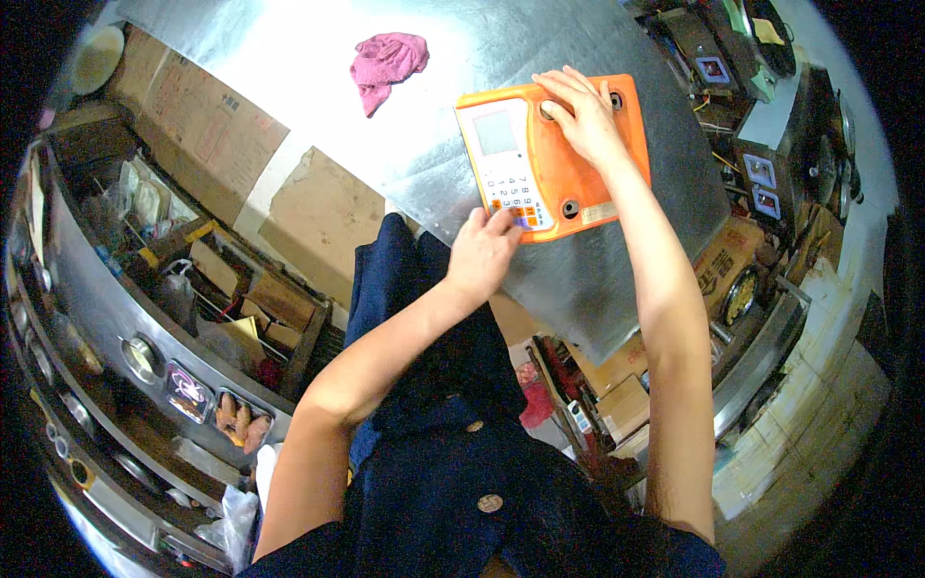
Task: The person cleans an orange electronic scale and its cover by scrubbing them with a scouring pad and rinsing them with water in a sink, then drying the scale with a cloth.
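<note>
An orange electronic weighing scale (600,206), with no pan on top, sits on a metal tabletop (433,173). Its white keypad panel (506,162) has a grey display and number keys. My left hand (485,249) is at the lower end of that panel, its fingertips over the orange keys. Across the upper part of the orange body lies my right hand (584,115), fingers spread near a round dark support. A crumpled pink cloth (386,65) rests on the tabletop to the left of the scale.
Flattened cardboard (209,130) covers the floor at left. Beside it stands an open drawer or crate (289,296) of boxes and bags. A steel counter (94,289) at lower left holds a tray of brown food (242,423). Cardboard boxes (730,264) and cookware are at right.
</note>
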`<move>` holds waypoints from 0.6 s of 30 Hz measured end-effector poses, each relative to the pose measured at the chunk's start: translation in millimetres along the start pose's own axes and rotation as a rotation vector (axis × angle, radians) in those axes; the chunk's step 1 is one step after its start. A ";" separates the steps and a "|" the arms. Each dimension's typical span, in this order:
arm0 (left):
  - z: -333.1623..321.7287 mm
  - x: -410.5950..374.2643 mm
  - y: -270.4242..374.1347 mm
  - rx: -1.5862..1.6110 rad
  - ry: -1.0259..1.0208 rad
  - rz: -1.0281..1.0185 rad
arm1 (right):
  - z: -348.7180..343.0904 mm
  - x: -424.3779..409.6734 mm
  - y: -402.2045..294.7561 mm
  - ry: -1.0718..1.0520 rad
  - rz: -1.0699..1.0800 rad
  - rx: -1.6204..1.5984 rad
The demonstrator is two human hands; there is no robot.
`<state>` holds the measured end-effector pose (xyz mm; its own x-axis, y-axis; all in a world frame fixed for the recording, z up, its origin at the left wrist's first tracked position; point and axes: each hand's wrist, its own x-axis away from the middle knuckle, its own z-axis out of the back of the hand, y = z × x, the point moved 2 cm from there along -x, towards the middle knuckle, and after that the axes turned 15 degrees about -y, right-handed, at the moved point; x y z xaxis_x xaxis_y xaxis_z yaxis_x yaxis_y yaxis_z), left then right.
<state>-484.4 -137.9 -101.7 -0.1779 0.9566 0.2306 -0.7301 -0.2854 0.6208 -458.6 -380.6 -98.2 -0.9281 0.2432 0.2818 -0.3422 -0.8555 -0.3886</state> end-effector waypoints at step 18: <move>-15.9 3.2 2.4 -0.141 -0.090 0.309 | -7.3 -4.6 9.4 0.013 0.005 0.023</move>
<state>-497.2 -134.6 -111.4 -0.3505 0.8158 0.4600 -0.7361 -0.5436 0.4033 -458.6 -386.4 -109.6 -0.9315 0.2450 0.2688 -0.3346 -0.8670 -0.3693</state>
